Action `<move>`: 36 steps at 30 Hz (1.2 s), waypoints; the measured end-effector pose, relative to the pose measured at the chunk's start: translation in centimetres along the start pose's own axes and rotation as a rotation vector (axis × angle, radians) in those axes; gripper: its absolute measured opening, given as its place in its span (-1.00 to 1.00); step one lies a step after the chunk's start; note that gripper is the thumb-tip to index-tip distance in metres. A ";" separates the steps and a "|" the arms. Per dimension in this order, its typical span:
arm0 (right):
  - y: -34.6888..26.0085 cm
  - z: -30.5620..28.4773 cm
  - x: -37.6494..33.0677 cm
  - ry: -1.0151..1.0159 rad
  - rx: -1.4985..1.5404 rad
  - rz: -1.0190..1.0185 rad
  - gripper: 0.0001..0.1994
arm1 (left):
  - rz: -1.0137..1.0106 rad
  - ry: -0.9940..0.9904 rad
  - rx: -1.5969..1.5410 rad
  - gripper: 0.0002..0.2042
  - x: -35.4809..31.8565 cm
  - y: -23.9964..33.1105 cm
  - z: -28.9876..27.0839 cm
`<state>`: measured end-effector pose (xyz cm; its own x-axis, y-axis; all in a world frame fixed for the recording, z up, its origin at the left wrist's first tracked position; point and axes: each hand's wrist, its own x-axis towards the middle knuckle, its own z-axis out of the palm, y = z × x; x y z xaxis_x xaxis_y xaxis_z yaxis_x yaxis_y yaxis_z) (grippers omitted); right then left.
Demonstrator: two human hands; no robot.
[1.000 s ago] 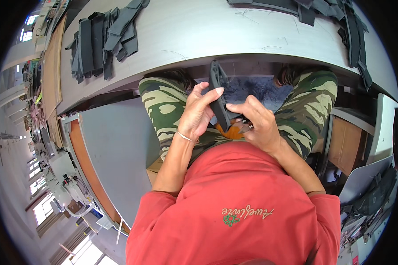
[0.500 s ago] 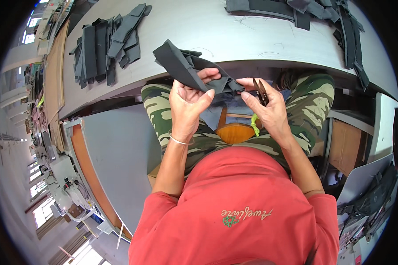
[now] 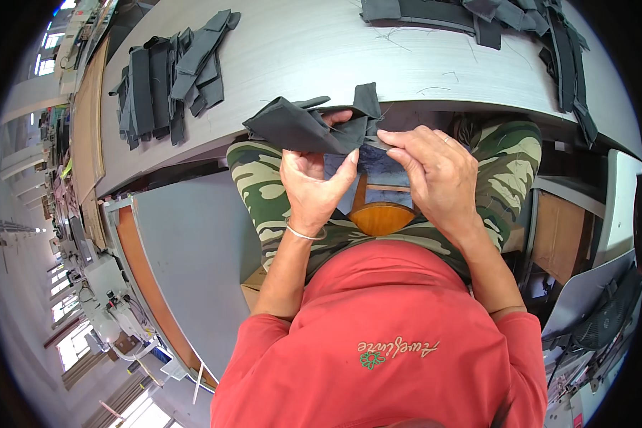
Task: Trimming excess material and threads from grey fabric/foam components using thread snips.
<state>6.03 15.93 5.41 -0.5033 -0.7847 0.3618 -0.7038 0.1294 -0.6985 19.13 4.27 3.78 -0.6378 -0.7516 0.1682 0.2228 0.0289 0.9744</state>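
A brown cardboard box (image 3: 558, 232) stands on the floor at the person's right, under the table's edge, its flat side facing in; no label shows on it. No sign is readable in view.

The left hand (image 3: 312, 187) and the right hand (image 3: 435, 175) hold a dark grey piece of cloth (image 3: 308, 127) above the lap, just in front of the table edge. The left thumb and fingers pinch its lower fold; the right fingertips press together on its right end.

The table (image 3: 321, 53) is pale grey with loose threads on it. A stack of dark cloth pieces (image 3: 170, 75) lies at its left, another heap of cloth (image 3: 478, 14) at its far right. Beyond, at the left, a long workroom runs with windows (image 3: 21, 167) and machines.
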 end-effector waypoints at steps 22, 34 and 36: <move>-0.9 0.9 0.0 0.008 -0.083 -0.015 -0.87 | 0.082 -0.033 0.113 -0.48 -0.6 -0.7 -0.3; -1.5 2.9 0.6 0.026 -0.131 -0.065 -0.88 | 0.058 0.045 0.081 -0.47 -0.5 -0.2 -0.6; -1.3 3.4 0.7 0.047 -0.136 -0.077 -0.89 | 0.068 0.043 0.082 -0.48 -0.4 -0.2 -0.6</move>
<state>8.32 13.15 4.52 -0.4659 -0.7669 0.4414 -0.8009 0.1535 -0.5788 19.78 4.12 3.41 -0.5903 -0.7738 0.2299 0.2024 0.1338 0.9701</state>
